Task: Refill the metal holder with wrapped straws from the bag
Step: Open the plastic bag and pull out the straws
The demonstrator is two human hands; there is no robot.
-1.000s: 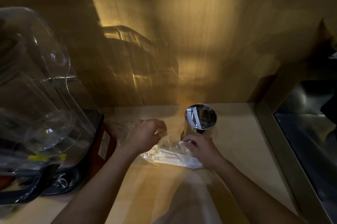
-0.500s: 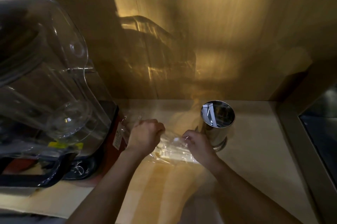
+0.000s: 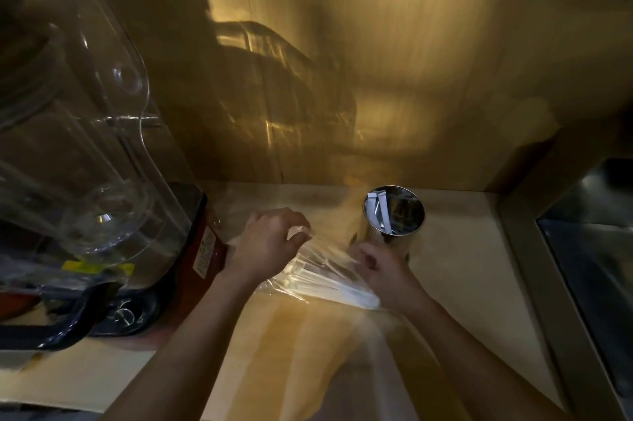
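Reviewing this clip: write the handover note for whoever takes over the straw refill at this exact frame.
Left hand: pinching the clear bag at its top edge.
Right hand: gripping the bag's other side, just in front of the holder.
Bag lies on the counter with the wrapped straws inside.
Done: little; the holder stands upright with only a few straws.
Left: open the bag, pull straws out, load the holder.

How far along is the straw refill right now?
Early. The metal holder stands upright and holds only a couple of wrapped straws. In hand: the left hand and right hand grip the clear bag of straws on the counter. Left: taking straws out and filling the holder.
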